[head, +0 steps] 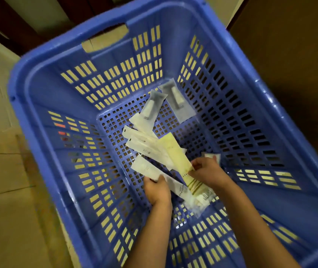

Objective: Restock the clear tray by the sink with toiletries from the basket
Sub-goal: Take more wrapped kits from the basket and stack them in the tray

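Observation:
A large blue slotted basket (44,78) fills the view, and both my arms reach down into it. Several long white toiletry packets (144,141) lie across its bottom. My left hand (157,190) grips the end of one white packet (146,168). My right hand (205,172) pinches a pale yellow packet (175,153) that lies over the others. Two clear sachets, each with a small tube inside (177,102), lie at the far end of the basket floor. The clear tray and the sink are out of view.
The basket stands on a beige tiled floor (9,190). Dark wooden furniture (19,18) stands at the far left, and a brown surface (289,55) runs along the right. A small white item (211,155) peeks out behind my right hand.

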